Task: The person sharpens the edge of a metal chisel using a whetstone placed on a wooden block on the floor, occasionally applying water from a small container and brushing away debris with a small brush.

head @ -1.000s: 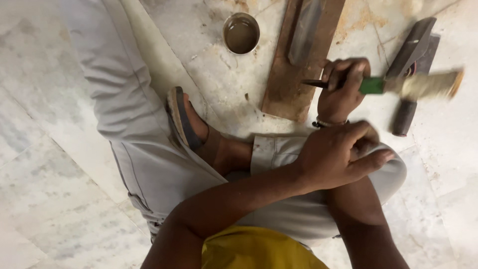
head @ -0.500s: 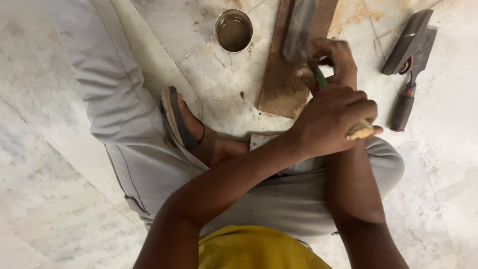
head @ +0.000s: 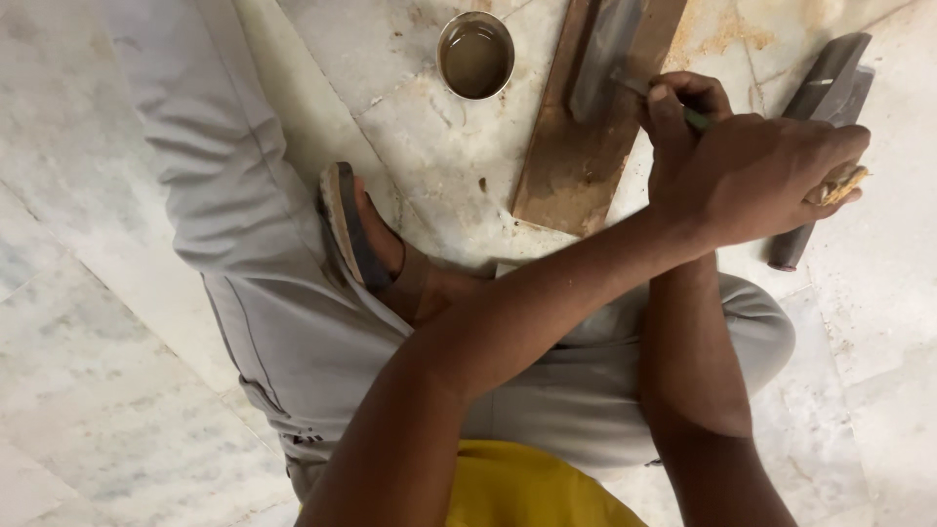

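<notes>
A: Chisel [head: 695, 119] — where?
B: Tip on the stone [head: 603, 54], which lies on the board [head: 576, 166]. My right hand [head: 683, 112] pinches its green shaft; left hand [head: 771, 176] is closed over the pale handle end.
A: Doing it well?
B: I'd say keep the angle flat, press evenly. Cup [head: 475, 55] left of the stone.

A marble floor [head: 117, 322] bears a tin cup [head: 475, 55] and a wooden board [head: 586, 146].
</notes>
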